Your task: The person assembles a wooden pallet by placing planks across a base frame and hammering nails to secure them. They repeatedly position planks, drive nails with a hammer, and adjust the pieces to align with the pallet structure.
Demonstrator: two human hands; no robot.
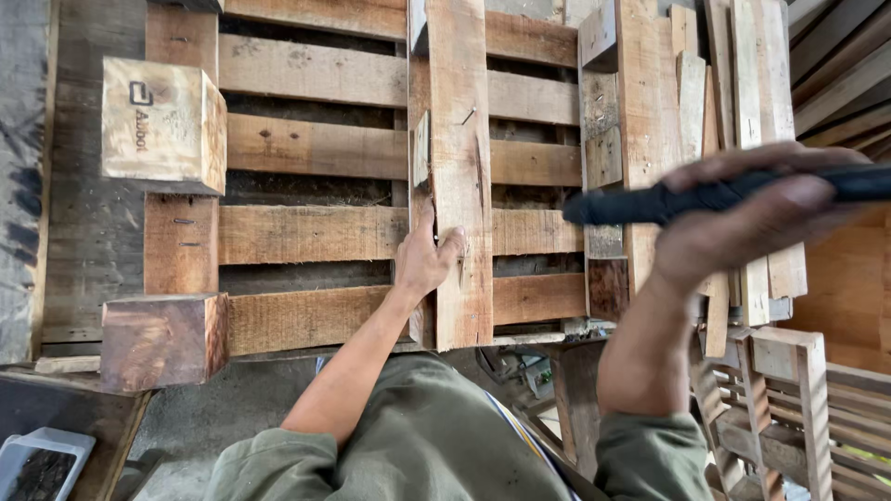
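**Tool raised over a half-stripped pallet**

The left hand (425, 262) rests on the pallet (306, 148), fingers spread open and pressed against the left edge of the upright centre board (461, 176), thumb pointing up along it. It grips nothing; it only steadies the wood. The right hand (742, 223) is lifted well above the pallet and close to the camera, closed tightly around the black handle (668, 201) of a tool; the working end runs out of frame to the right, so the kind of tool cannot be told.

On progress, as a judgement: the pallet looks partly worked. The cross slats sit in place under the centre board, and a bent nail (469, 115) stands out of that board near its top. A thin sliver of wood (420, 153) juts from the board's left edge just above the left hand. Two square blocks (162, 125) sit on the left runner. Loose planks (742, 83) lie stacked to the right. The centre board is not yet off.
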